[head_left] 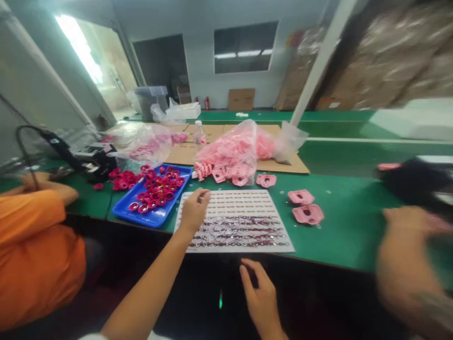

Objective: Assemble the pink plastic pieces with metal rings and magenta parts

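Observation:
My left hand (194,211) is over the left part of a white sheet (286,241), its thumb and fingers bent together. Anything pinched in them is too small to make out. Rows of small dark-and-silver pieces (240,231) line the near half of the sheet, with paler rows farther back. My right hand (261,295) hangs in front of the table edge, thumb and forefinger curved and slightly apart, with nothing visible between them. Left of the sheet stands a blue tray (155,218) of magenta plastic parts (155,191). Pink plastic parts (307,215) lie to its right.
Behind the sheet, a clear bag (244,141) spills pink parts over cardboard (300,166). A bottle (200,134) stands beside it. At left are a person's orange sleeve (31,222) and a black device (101,165). Another person's blurred arm (406,255) reaches in from the right.

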Tool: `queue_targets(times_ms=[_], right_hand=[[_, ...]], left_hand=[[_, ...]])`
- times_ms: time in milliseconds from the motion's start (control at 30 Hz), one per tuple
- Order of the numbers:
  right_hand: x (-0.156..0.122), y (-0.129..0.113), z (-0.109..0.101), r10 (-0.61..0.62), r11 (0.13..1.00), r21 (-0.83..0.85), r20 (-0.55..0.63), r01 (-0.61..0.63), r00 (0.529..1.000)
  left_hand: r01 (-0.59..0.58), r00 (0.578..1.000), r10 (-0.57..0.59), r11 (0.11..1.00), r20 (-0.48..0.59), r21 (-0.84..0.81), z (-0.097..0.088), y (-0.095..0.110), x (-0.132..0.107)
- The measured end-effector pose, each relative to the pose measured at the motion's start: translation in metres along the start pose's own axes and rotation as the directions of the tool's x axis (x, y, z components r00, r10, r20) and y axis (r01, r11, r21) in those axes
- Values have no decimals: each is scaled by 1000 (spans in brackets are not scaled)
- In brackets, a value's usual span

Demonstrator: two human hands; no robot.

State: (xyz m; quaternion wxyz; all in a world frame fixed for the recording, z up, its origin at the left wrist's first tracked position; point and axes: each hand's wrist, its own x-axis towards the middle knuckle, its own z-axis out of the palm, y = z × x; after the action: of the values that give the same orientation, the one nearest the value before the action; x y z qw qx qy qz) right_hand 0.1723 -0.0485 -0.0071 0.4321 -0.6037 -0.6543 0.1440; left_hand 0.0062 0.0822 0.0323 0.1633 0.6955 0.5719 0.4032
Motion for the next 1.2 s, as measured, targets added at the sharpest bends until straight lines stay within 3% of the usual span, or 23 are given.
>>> queue_targets(times_ms=[67, 133, 200, 333, 533, 667, 833, 1033, 1100, 1200], right_hand=[[7, -10, 22, -8, 994, 109, 92, -2, 996], [29, -23, 40, -40, 990, 141, 163, 16, 986], [54, -36, 58, -102, 993, 84, 221, 85, 970], [83, -57, 100, -237, 960, -55, 349, 273, 906], [85, -76, 151, -332, 860, -189, 500, 474, 800], [83, -81, 168, -309, 818, -283, 519, 501, 797], [86, -89, 166, -319, 814, -270, 532, 514, 784], [84, -106, 127, -357, 863, -91, 588, 497, 726], [81, -110, 114, -334, 894, -49, 588, 444, 737], [76, -114, 97, -230, 965, 21, 550, 262, 803]], left_hand=[[194, 967, -198, 980, -163, -37, -36, -36, -23], [293, 933, -303, 953, -192, -80, -60, -62, -50], [344, 916, -362, 931, -172, -125, -73, -80, -73], [391, 899, -420, 898, -123, -203, -80, -96, -100], [359, 919, -386, 902, -78, -238, -85, -98, -111], [323, 939, -341, 919, -49, -226, -84, -96, -111], [328, 936, -348, 917, -53, -226, -86, -96, -104], [370, 918, -396, 847, 11, -382, -98, -85, -88], [375, 921, -386, 834, 57, -406, -98, -76, -85], [381, 923, -369, 823, 114, -422, -95, -62, -82]])
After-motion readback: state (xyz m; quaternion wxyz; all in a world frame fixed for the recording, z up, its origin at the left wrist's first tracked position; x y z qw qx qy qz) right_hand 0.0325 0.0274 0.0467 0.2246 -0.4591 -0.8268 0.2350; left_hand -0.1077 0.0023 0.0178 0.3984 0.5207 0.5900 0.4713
